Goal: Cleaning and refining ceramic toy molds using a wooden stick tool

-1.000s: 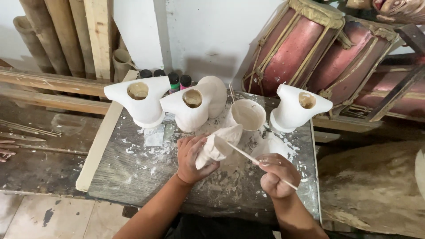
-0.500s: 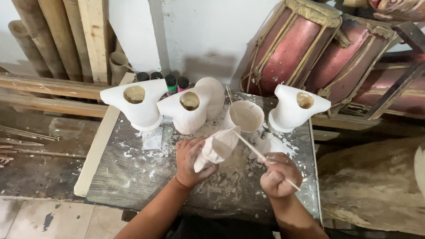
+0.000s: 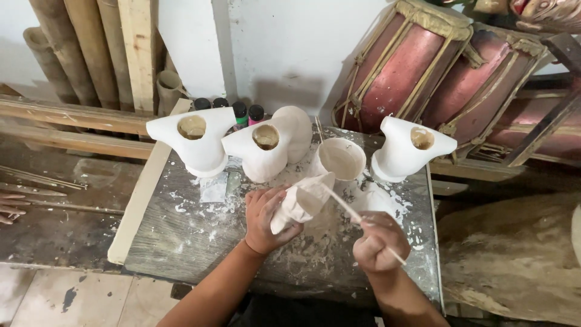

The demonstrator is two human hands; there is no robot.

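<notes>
Four dark capped bottles (image 3: pixel 229 109) behind white moulds (image 3: pixel 196 145).

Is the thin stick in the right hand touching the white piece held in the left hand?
Touching. The head view shows the stick running from the right hand onto the white piece gripped by the left hand, no gap.

A white plastered wall (image 3: pixel 290 54) closes the back of the room. Thick bamboo poles (image 3: pixel 72 48) and a pale wooden plank (image 3: pixel 138 54) lean against it at the left, above long weathered wooden beams (image 3: pixel 66 115). Two red barrel drums laced with tan cord (image 3: pixel 436 66) lean at the right. The grey, paint-splashed wooden worktop (image 3: pixel 181 242) stands over pale, worn floor tiles (image 3: pixel 72 297).
</notes>
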